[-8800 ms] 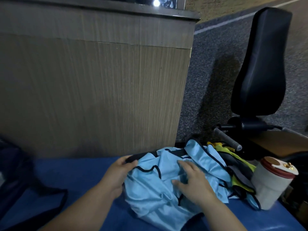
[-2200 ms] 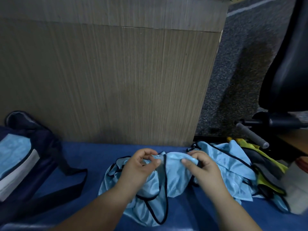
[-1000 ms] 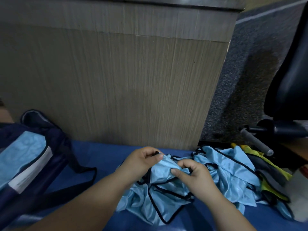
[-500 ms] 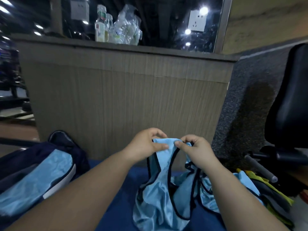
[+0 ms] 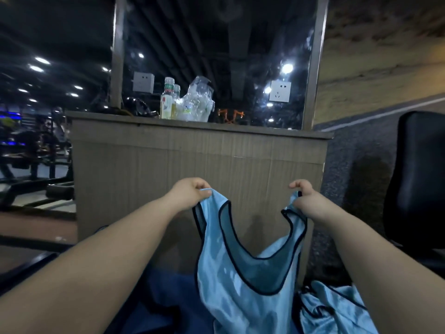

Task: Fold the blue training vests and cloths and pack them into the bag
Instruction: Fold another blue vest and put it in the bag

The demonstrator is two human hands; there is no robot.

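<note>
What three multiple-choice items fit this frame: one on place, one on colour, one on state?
1. Where do the bottles stand?
A. on the counter ledge
B. on the chair
C. in the bag

2. What colour is the trim of the vest?
A. yellow
B. dark
C. white

3. How is the vest held?
A. flat on the mat
B. by one hand only
C. held up, a strap pinched in each hand

1A: they stand on the ledge before the glass.
2B: dark edging rims neck and armholes.
3C: left hand and right hand each pinch a shoulder strap.
</note>
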